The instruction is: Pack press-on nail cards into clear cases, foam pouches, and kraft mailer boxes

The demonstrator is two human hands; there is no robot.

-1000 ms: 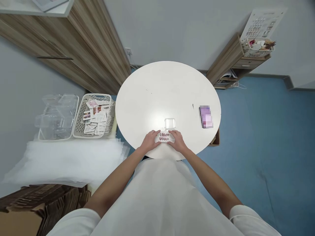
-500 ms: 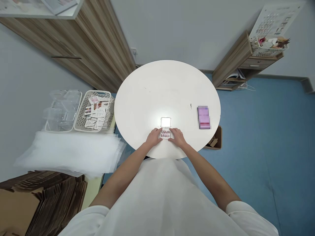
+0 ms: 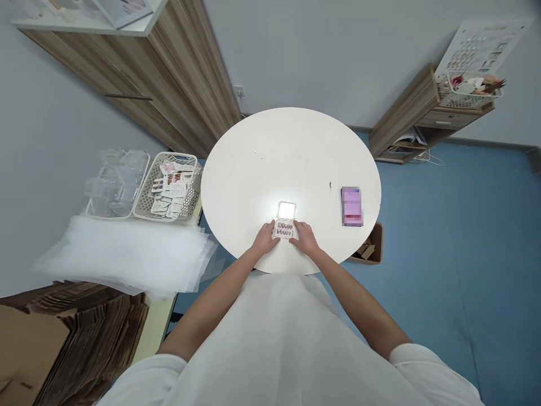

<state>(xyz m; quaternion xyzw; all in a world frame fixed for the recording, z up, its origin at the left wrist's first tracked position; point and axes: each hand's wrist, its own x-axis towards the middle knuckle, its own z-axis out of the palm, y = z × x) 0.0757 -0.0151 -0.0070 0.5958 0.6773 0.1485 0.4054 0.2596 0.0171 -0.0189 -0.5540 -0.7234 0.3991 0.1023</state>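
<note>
A small clear plastic case (image 3: 284, 229) with two rows of press-on nails rests near the front edge of the white oval table (image 3: 287, 146). Its clear lid (image 3: 287, 210) is raised and tipped back, away from me. My left hand (image 3: 265, 237) holds the case by its left side, and my right hand (image 3: 305, 238) grips the right side. Fingers and thumbs of both hands curl around the case's edges. The nails look pinkish-brown and shiny.
A purple pixelated stack (image 3: 352, 206) lies on the table's right. At left stand a basket of packets (image 3: 147, 211) and a bin of clear boxes (image 3: 114, 186), with translucent sheets (image 3: 127, 251) and folded cardboard (image 3: 93, 327) nearer. An open carton (image 3: 377, 248) sits on the floor.
The camera view has shifted slightly, and the case sits a little more tilted between the hands. Both hands keep their hold on its sides; the lid stays raised.
</note>
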